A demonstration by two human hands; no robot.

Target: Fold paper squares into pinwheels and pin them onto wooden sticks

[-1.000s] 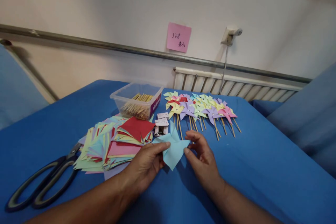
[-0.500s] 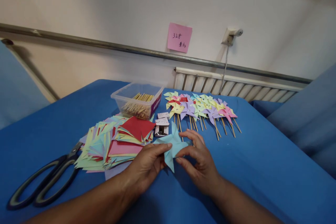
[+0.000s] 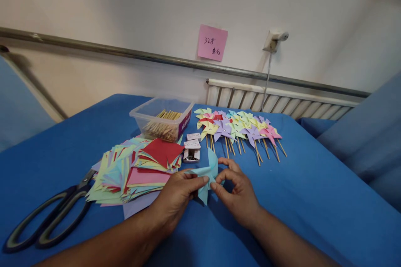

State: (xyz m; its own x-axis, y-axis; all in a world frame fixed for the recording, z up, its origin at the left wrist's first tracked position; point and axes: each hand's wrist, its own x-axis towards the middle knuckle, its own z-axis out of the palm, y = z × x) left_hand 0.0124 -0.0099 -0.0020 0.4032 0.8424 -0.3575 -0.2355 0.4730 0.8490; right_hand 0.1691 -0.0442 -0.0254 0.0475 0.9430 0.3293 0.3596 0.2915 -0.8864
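Observation:
A light blue paper pinwheel (image 3: 205, 172) is held between my two hands above the blue cloth. My left hand (image 3: 175, 192) pinches it, the thumb pressed on the paper near its centre and the fingers behind. With thumb and forefinger my right hand (image 3: 236, 190) grips its right side; the fingers partly hide that vane. Just behind the pinwheel stands a small open box (image 3: 191, 151) with dark little pieces in it, which look like pins. No stick shows on the pinwheel I hold.
Stacks of coloured paper squares (image 3: 147, 181) lie on the left, with large scissors (image 3: 59, 212) beside them. A clear plastic box (image 3: 140, 119) of wooden sticks stands behind. Finished pinwheels on sticks (image 3: 238, 129) lie at the back right, before a radiator (image 3: 282, 102).
My right thumb and forefinger have closed together on the pinwheel's right side, and its upper vane now stands more upright and curved. My left hand keeps its hold. The view has shifted slightly.

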